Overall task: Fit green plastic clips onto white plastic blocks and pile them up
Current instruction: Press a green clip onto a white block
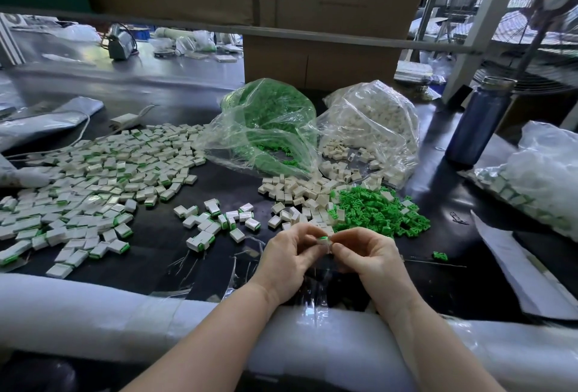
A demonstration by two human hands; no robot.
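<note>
Green clip (324,238) pinched with a white block (327,245) right between both sets of fingertips, near centre, just above the black surface (162,263). Mostly hidden by fingers, so can't tell the block's long axis or how far the clip is seated. Left hand (289,262) curled in from the left, right hand (364,255) curled in from the right, both grasping the same little piece, about equally close to it. Looks like mid-press, clip on the top far edge of the block. Probably needs a squeeze straight together to snap home; could slip off sideways if skewed.

Just beyond the hands: loose green clips heap (380,212) to the far right, bare white blocks (300,193) beside it to the left. Right hand nearer the clips, so likely the one to grab the next.

Finished pile (93,176) spread wide over the left, with a few stragglers (215,219) near the left hand. Drop-off would go leftwards.

Farther back: clear bag of green clips (266,122), clear bag of white blocks (372,122), cardboard boxes (319,57) behind. Blue bottle (477,122) far right, another bag of assembled parts (538,179) on the right edge. One stray clip (440,256) right of the right hand. White foam padding (93,313) along the near edge under the forearms.
</note>
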